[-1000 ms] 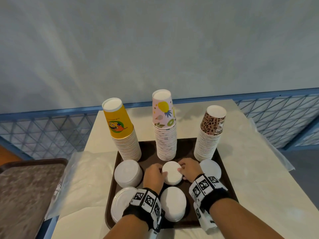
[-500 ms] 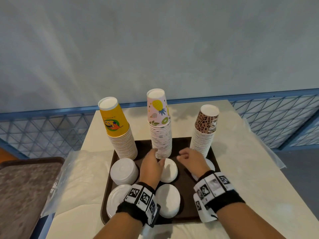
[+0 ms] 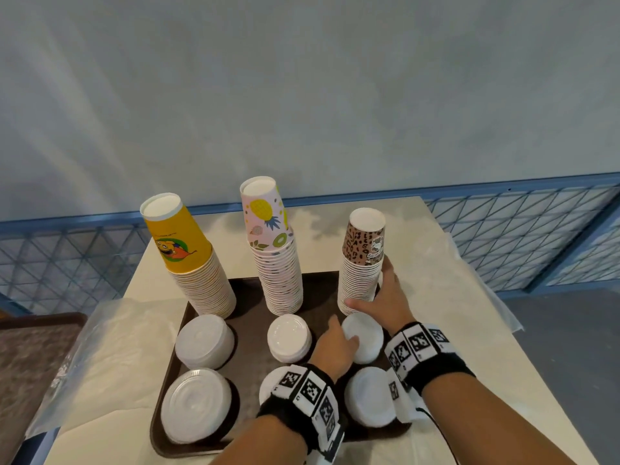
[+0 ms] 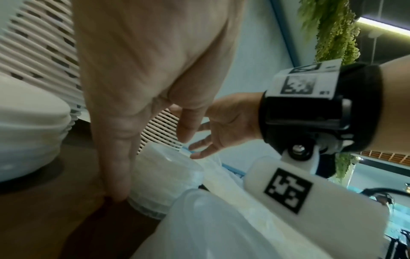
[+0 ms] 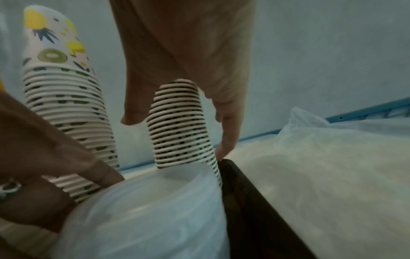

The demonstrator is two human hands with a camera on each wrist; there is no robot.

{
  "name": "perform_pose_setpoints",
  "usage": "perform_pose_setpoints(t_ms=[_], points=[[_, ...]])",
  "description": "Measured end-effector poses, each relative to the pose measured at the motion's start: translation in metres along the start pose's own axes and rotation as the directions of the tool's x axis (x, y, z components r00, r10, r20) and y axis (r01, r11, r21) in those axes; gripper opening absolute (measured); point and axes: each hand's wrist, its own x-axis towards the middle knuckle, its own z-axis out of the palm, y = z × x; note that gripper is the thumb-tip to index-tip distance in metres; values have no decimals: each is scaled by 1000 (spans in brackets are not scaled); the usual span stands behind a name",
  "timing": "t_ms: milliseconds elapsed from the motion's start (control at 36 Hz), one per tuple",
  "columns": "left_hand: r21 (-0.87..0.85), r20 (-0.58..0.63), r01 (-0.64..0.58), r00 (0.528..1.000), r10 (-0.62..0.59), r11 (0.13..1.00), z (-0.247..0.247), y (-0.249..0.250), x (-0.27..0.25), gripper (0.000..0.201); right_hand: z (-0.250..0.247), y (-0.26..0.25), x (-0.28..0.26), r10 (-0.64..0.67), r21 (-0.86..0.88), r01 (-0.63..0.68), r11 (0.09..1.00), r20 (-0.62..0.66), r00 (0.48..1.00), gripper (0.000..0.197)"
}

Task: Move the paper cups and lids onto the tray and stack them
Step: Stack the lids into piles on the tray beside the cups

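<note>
3 cup stacks (image 3: 278,280) stood on the tray (image 3: 255,360). Right grip (image 3: 385,300) hugged the leopard stack (image 3: 360,280) at the tray's back; left grip (image 3: 335,347) lay flat-fingered on lids (image 3: 367,330). Slow, low pushes looked safest.

1. Cream counter (image 3: 503,364), rectangular; the far edge runs along a blue mesh rail.
2. Brown tray (image 3: 251,357) lies flat in the middle, with its near rim close to the counter's near edge.
3. Left plastic sheet (image 3: 117,347) is crumpled, hangs over the left edge and touches the tray's left rim.
4. Right plastic sheet (image 3: 476,280) lies along the right edge.
</note>
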Motion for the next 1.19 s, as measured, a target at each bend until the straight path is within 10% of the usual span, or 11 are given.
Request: perform_pose_setpoints(t_ms=[139,389,639,1194], points=[[47,-30,8,1000,-7,999,5,3,5,60,-4,-5,18,-71,-39,70,997,-20,997,84],[145,-60,33,998,-24,989,15,-1,6,59,-12,6,25,-72,-23,73,997,9,997,98],[58,-70,19,997,-15,998,27,2,5,52,-17,43,-23,168,-311,-100,945,201,965,56],[80,-59,-35,997,40,996,54,-36,-31,61,-18,59,-109,85,-322,13,947,289,953,37]])
